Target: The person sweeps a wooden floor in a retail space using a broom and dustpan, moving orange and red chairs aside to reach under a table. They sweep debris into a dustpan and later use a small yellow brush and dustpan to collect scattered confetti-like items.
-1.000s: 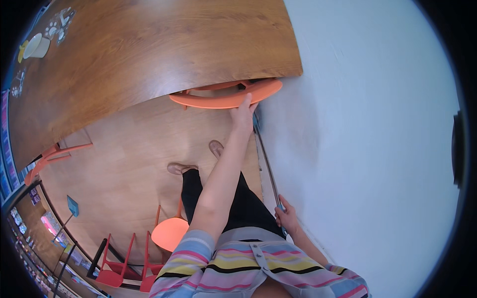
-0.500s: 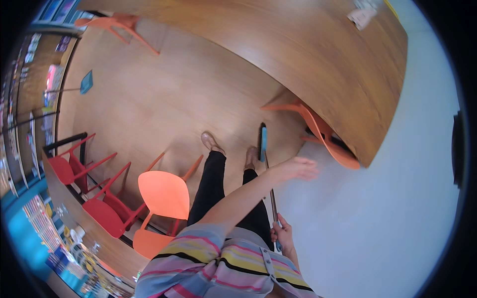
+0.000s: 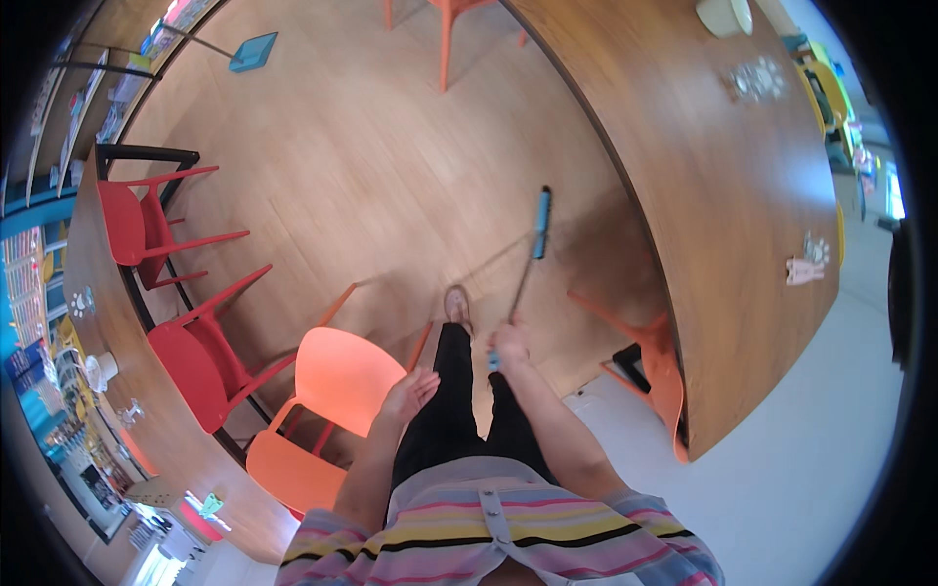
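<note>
Person's arms and hands, seen from above

Left hand [image 3: 408,393]: open, fingers loosely spread and slightly curled, palm turned up and inward, holding nothing; it hangs in the air beside the left thigh. Left forearm bare, rising from a striped short sleeve at the lower edge, running up and slightly right to the wrist, elbow gently bent. Right hand [image 3: 507,344]: closed in a fist around a thin shaft, knuckles facing up, thumb side forward, wrist straight. Right forearm bare, extended forward and to the left from the striped sleeve, elbow partly straightened. The right hand sits further forward than the left; the two are apart, with the legs between them.
</note>
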`<state>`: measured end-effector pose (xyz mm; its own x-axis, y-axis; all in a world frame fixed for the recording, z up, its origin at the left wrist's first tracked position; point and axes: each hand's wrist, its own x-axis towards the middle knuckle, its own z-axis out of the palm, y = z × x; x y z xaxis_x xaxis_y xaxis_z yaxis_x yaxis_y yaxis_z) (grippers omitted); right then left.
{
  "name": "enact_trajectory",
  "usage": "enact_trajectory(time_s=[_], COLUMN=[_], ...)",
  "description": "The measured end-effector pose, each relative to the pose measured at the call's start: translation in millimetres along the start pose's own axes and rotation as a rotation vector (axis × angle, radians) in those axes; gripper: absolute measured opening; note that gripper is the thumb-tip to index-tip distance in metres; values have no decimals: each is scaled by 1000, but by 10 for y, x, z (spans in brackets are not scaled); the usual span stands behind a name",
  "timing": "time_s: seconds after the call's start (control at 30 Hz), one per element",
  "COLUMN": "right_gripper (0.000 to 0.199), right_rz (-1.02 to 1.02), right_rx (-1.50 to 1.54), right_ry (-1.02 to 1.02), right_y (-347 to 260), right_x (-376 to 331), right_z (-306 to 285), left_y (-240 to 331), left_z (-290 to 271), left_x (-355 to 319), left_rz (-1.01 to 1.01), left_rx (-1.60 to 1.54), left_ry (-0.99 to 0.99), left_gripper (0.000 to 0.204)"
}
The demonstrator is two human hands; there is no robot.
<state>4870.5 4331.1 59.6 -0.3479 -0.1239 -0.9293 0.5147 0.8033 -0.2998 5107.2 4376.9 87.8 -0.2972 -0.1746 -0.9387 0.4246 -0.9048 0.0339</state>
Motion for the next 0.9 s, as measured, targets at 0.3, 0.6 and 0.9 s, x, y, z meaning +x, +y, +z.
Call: enact_trajectory(time_s=[0.3,0.6,0.9], right_gripper=[55,53,39], right_rz=[-43,-206,-290], right_rx=[-55,194,329], right_ry=[-374,209,285], right_y=[-1131,-2292,-3433], right_x=[-219,850,2307], right_z=[345,106,492], left_y=[758,3483,6187], left_z=[199,2241,5163], left_x=[428,1212,1533], left_rz=[73,535,832], left_rx=[-71,182,373], left_ry=[-10,33,186], left_gripper=[30,46,76])
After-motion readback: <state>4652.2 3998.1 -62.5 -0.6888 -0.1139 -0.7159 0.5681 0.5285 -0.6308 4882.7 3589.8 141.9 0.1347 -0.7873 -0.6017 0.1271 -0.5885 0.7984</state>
